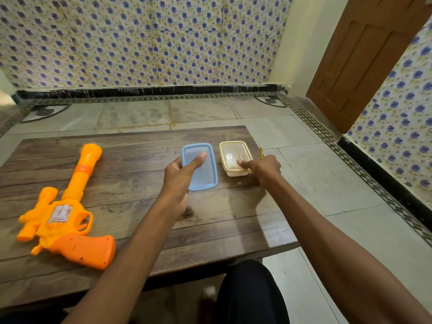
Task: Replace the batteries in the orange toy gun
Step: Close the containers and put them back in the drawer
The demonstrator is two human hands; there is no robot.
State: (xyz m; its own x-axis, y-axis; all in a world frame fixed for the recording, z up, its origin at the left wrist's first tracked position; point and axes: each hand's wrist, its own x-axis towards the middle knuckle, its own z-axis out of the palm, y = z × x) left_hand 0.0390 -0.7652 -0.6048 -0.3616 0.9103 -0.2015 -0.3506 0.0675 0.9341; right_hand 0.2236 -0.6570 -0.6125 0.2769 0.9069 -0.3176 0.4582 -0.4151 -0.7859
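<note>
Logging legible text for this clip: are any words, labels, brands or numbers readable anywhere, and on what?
No text can be read.
On the orange plastic toy gun, a silvery sticker: some print shows, too blurred to read.
On the blue-lidded plastic box and the cream-lidded plastic box: no lettering visible.
On the flower-patterned wall covering: pattern only, no words.

place: home room | evidence: floral wallpaper, tiled floor, wooden door, low wooden table
</note>
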